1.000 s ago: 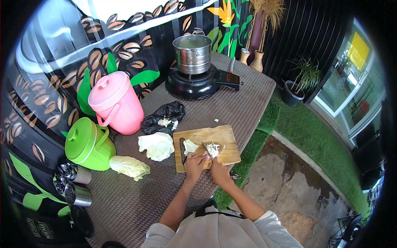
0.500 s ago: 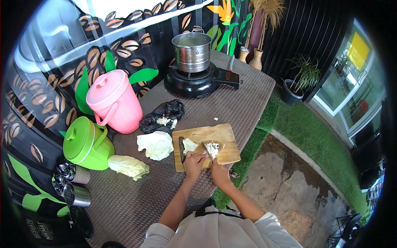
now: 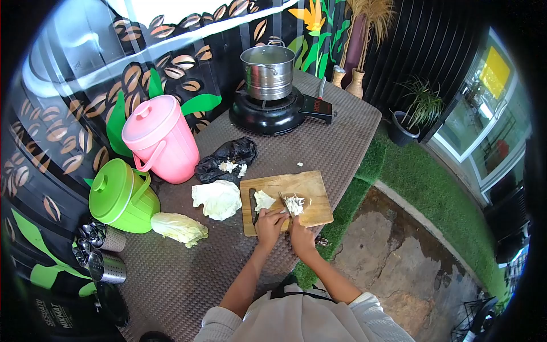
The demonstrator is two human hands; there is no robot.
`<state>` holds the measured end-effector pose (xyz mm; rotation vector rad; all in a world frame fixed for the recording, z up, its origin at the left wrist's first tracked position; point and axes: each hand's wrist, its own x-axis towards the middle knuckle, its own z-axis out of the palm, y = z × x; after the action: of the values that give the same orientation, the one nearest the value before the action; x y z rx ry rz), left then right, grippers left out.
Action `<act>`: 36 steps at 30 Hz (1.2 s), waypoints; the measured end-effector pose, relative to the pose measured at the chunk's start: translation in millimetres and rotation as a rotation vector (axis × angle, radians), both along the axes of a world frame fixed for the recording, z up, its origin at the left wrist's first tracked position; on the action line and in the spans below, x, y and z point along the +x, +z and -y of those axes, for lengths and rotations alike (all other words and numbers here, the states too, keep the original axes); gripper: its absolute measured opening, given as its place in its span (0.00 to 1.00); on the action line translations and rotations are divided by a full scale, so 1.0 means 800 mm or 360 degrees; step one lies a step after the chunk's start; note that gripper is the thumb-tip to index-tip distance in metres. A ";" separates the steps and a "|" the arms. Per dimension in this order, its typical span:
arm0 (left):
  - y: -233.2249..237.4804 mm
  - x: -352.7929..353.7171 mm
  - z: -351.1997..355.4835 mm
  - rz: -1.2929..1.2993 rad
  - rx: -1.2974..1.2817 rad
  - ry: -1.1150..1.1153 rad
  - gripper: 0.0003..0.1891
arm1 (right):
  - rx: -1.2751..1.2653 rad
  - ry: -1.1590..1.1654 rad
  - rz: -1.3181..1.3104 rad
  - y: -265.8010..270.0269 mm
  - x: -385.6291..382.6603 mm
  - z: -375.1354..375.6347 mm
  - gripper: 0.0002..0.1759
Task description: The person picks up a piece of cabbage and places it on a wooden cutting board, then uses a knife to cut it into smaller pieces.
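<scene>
On the table (image 3: 171, 285), the pot (image 3: 269, 80) sits on the stove (image 3: 266, 119), behind the board (image 3: 312, 183). Shreds (image 3: 294, 206) lie on the board; left of it lie a leaf (image 3: 216, 199), then a cabbage (image 3: 179, 229). Behind the leaf is the bag (image 3: 236, 151).

Knife (image 3: 284, 200) at a new angle

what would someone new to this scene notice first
Probably the bright pink bucket, with the green bucket beside it, on the picture's left. Next, the steel pot on the black stove at the far end of the table. Then the left hand and right hand at the central wooden board, with pale shreds.
</scene>
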<state>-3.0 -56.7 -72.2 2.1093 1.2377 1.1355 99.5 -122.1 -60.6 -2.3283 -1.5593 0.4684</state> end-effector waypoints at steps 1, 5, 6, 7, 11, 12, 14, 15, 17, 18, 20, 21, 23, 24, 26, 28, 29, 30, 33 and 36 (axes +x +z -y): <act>0.001 0.000 0.000 -0.0003 0.0001 0.0004 0.07 | 0.0001 0.0004 -0.0003 0.001 0.001 -0.005 0.13; 0.001 0.000 0.001 -0.0009 -0.0034 -0.0004 0.07 | -0.0015 0.0149 -0.0100 0.017 0.021 -0.018 0.14; 0.004 0.000 0.002 -0.0006 -0.0019 -0.0008 0.06 | -0.0012 0.0208 -0.0104 0.024 0.023 -0.016 0.14; 0.006 0.000 0.002 -0.0004 -0.0018 -0.0005 0.06 | -0.0011 0.0211 -0.0103 0.028 0.021 -0.012 0.14; 0.005 -0.002 0.002 -0.0007 -0.0048 0.0008 0.06 | -0.0071 0.0031 -0.0068 0.014 -0.004 0.006 0.14; 0.004 -0.002 0.002 0.0011 -0.0023 -0.0007 0.06 | -0.0052 -0.0033 -0.0059 0.010 -0.007 0.006 0.13; 0.001 -0.001 0.001 0.0015 -0.0021 -0.0009 0.07 | -0.0056 0.0001 -0.0120 0.005 0.004 -0.008 0.14; 0.001 -0.002 0.001 0.0012 -0.0023 -0.0014 0.07 | -0.0062 0.0032 -0.0188 0.010 0.007 -0.013 0.14; 0.002 -0.002 0.003 -0.0001 -0.0011 -0.0016 0.07 | -0.0087 0.0085 -0.0183 0.020 0.015 -0.017 0.15; 0.003 -0.001 0.002 -0.0004 -0.0004 -0.0004 0.07 | -0.0119 0.0150 -0.0167 0.024 0.018 -0.018 0.15; 0.004 0.000 0.003 0.0017 -0.0022 0.0000 0.07 | -0.0067 0.0156 -0.0166 0.020 0.018 -0.009 0.15; 0.004 0.000 0.003 0.0039 -0.0044 0.0005 0.07 | -0.0019 0.0164 -0.0163 0.020 0.016 -0.004 0.15; 0.005 0.001 0.003 0.0023 -0.0024 0.0017 0.07 | -0.0048 0.0089 -0.0103 0.017 0.002 0.000 0.13; 0.005 0.000 0.003 0.0002 0.0001 0.0027 0.07 | -0.0071 0.0010 -0.0049 0.018 -0.003 0.001 0.12; 0.002 -0.001 0.001 -0.0004 0.0017 0.0005 0.07 | -0.0069 0.0004 -0.0129 0.016 0.001 -0.004 0.13; 0.000 -0.003 0.002 -0.0015 0.0035 -0.0020 0.07 | -0.0063 -0.0004 -0.0215 0.012 0.006 -0.010 0.15; 0.000 -0.003 0.002 -0.0013 0.0029 -0.0018 0.07 | -0.0065 0.0053 -0.0201 0.012 0.012 -0.014 0.14; 0.000 -0.001 0.001 -0.0009 0.0025 -0.0014 0.07 | -0.0065 0.0112 -0.0185 0.014 0.016 -0.017 0.14; 0.000 -0.002 0.000 -0.0042 0.0042 -0.0023 0.06 | -0.0029 0.0166 -0.0189 0.018 0.019 -0.007 0.14; 0.000 0.000 0.002 -0.0036 0.0042 0.0026 0.06 | 0.0000 0.0028 -0.0034 0.016 -0.001 0.007 0.12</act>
<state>-3.0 -58.0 -72.6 2.1407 1.2588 1.1434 98.8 -127.4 -47.8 -2.3036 -1.5715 0.4957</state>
